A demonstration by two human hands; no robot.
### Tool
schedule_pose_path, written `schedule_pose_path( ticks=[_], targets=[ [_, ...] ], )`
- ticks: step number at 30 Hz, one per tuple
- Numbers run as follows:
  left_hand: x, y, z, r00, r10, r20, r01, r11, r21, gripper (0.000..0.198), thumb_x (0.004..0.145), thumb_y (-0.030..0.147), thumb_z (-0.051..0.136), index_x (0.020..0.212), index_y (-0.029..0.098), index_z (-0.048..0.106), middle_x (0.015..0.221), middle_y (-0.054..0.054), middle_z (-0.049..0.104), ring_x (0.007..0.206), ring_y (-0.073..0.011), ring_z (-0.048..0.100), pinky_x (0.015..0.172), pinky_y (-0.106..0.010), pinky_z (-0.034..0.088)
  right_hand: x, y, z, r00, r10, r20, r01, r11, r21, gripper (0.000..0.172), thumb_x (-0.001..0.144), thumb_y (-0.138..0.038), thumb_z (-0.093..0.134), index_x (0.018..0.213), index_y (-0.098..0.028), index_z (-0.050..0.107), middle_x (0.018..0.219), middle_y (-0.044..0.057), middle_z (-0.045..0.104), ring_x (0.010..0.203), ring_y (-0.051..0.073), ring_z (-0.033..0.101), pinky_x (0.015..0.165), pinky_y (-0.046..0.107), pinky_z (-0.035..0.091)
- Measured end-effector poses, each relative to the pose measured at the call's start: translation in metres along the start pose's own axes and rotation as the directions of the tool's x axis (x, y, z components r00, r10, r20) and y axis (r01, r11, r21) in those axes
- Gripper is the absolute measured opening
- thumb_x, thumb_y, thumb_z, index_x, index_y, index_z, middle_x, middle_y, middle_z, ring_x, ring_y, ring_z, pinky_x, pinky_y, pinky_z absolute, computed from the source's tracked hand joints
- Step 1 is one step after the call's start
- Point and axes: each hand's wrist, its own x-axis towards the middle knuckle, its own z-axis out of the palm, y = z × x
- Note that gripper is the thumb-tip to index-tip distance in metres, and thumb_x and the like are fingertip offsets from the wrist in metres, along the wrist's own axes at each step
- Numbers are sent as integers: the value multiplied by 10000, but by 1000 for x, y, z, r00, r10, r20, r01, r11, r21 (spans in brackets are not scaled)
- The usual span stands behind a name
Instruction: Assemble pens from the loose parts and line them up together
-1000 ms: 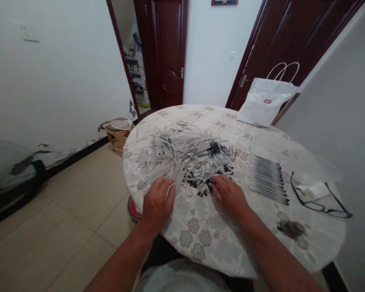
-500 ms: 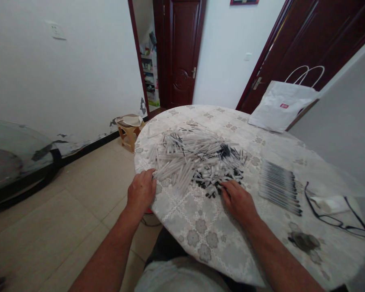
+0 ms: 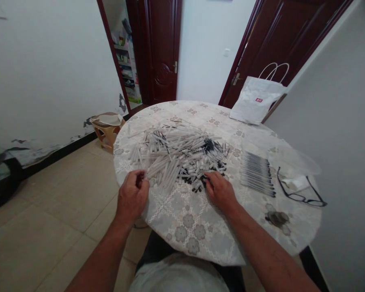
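Note:
A heap of translucent white pen barrels [image 3: 167,162] is spread over the patterned tablecloth, mixed with thin dark refills [image 3: 211,144] and small white and black pen parts [image 3: 197,184]. At the heap's left edge, my left hand [image 3: 133,194] has its thumb and fingers pinched together around what looks like a pen barrel [image 3: 146,164] pointing up. My right hand [image 3: 220,190] reaches into the small parts at the near right side of the heap. Its fingertips are closed there, and what they grip is too small to tell. Right of it lies a row of pens [image 3: 257,172], side by side.
Black-framed glasses [image 3: 301,198] lie at the right with a white tissue-like piece [image 3: 295,183]. A dark small object [image 3: 278,219] sits near the right front. A white paper bag [image 3: 255,99] stands at the back right. A stool [image 3: 108,127] is beyond the table's left edge.
The view has swung to the right. My left hand has turned, with thumb and fingers now showing a pinch. My right hand stays at the small pen parts.

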Motion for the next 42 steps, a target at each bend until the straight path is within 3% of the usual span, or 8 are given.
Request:
schedule_pose_path(
  ticks=[2,6,9,13,21,30,36,42],
  targets=[
    [-3,17,8,993,-101,63,109,985,-135,266,888,370,590,1102,211,591,950,-49,679,880,-227,662,847,-373,514,2,-2,1,1000,-10,-10,10,1000,7,271,981,-203,512,1219,-196,642,1085,96,688,955,220,662,829,318,532],
    [-10,46,28,971,-53,232,168,844,-509,275,866,346,621,1092,202,556,951,-43,683,851,-192,664,782,-321,524,3,-5,2,996,-85,13,84,995,47,287,975,-185,509,1235,-193,632,1085,99,682,973,218,656,853,322,537],
    [-14,60,39,942,-16,336,240,731,-639,270,867,313,615,1105,198,562,940,-41,688,842,-178,661,739,-293,521,2,-7,1,991,-127,45,124,990,70,306,969,-177,510,1253,-190,626,1074,101,676,947,214,655,842,324,543],
    [-20,69,47,921,-5,390,290,677,-676,195,874,278,615,1044,200,563,916,-29,682,801,-158,648,712,-273,514,1,-12,-3,987,-150,65,145,987,73,319,963,-183,522,1263,-195,632,1073,104,670,952,218,654,840,328,549],
    [-37,66,51,930,-44,366,306,645,-700,136,905,330,589,922,208,532,825,1,638,691,-136,602,634,-255,493,2,-16,-2,978,-208,10,207,975,81,326,949,-179,538,1252,-193,657,1122,122,659,1052,251,607,918,383,535],
    [-42,58,58,940,-3,342,233,739,-632,165,919,357,607,942,201,559,805,-5,626,725,-149,609,690,-271,497,7,-10,1,989,-78,-124,77,997,-13,350,912,-149,547,1241,-195,659,1193,127,632,1146,285,540,1030,474,436],
    [-28,92,65,906,124,405,189,738,-647,161,927,352,602,990,206,579,865,-23,655,792,-160,645,710,-270,521,9,-7,-2,982,-3,-190,-4,999,-34,326,920,-142,543,1221,-190,656,1230,125,623,1194,287,519,1056,470,405],
    [-3,133,102,869,205,451,265,578,-772,134,887,305,600,956,206,543,864,-16,644,727,-150,653,619,-253,537,11,7,-8,965,69,-252,-82,996,-42,311,918,-149,546,1212,-176,643,1215,128,625,1174,283,524,1032,470,415]
  ],
)
